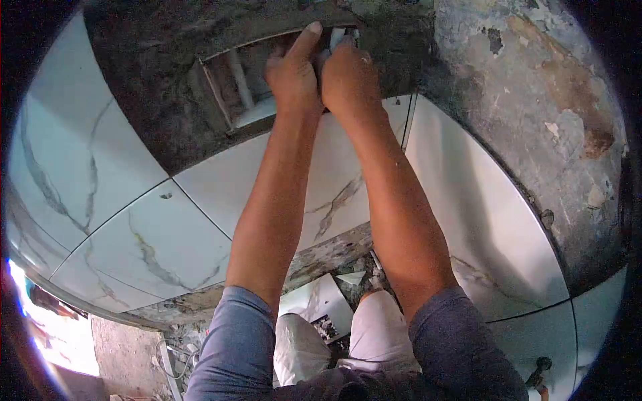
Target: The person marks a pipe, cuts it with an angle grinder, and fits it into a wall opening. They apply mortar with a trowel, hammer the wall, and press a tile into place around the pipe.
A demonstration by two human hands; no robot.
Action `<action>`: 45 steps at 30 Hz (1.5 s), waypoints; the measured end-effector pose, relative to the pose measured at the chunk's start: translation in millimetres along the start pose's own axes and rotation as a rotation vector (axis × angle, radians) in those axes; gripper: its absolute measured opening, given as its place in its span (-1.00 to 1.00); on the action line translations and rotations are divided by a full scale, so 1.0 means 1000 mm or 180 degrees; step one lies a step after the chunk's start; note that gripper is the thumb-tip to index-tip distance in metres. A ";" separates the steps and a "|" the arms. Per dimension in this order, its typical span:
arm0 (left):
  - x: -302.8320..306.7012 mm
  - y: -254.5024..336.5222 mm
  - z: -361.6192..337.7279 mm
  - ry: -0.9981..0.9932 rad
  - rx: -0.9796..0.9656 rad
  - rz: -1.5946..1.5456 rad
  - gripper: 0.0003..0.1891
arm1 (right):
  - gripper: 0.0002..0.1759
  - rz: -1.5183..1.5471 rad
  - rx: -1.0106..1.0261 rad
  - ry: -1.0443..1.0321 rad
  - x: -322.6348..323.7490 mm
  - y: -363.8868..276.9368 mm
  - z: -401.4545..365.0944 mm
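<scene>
Left hand: the left hand (294,77) is up at the recess, one digit stretched to its top edge, the rest curled; what they grip, if anything, I can't tell.
Right hand: right beside it, the right hand (349,77) is bent closed at a white piece (337,39); whether it truly grips it is hidden.
White piece: there it is, in the recess's right end, its lower part lost behind the fingers.
Recess: a long, framed opening, its rim (215,93) set in the cement (147,73); inside, a pale strip (241,79) leans near the left end, and the middle is blocked by the hands.
Risk: here's the worry, a push on the white piece could make it slip or crack if it's poorly seated; a hard pull at the rim could crumble the cement, and a raw edge could nick a finger.
Tiles: white, grey-veined tiles (227,164) run just under the recess; a knock from a dropped piece could chip them.
Floor: down by the knees, a broken tile (321,297) lies among rubble (326,327), poor footing if a foot shifts.
</scene>
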State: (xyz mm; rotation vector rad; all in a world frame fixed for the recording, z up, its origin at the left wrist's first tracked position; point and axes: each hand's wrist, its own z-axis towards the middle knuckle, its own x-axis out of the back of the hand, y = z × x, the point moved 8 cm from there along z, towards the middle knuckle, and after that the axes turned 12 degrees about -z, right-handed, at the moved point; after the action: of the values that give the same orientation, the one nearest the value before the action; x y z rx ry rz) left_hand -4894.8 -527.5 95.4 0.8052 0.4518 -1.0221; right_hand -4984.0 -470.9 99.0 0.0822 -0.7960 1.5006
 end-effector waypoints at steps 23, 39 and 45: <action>0.000 -0.009 0.004 -0.0022 0.0124 -0.0292 -0.68 | -0.69 -0.0676 0.0858 -0.0009 -0.002 -0.019 0.008; 0.009 -0.007 0.005 0.0230 0.0370 0.0003 -0.60 | -0.59 0.0388 -0.0092 -0.0206 0.000 -0.003 0.000; -0.003 -0.001 -0.002 0.0201 0.0388 -0.0458 -0.58 | -0.54 0.0089 0.0106 -0.0149 0.001 -0.010 0.006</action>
State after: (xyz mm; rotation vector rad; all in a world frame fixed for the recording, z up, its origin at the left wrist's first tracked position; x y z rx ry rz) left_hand -4896.9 -525.1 95.8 0.9258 0.5107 -1.1688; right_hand -4977.7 -474.5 108.4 0.1320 -0.8125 1.5434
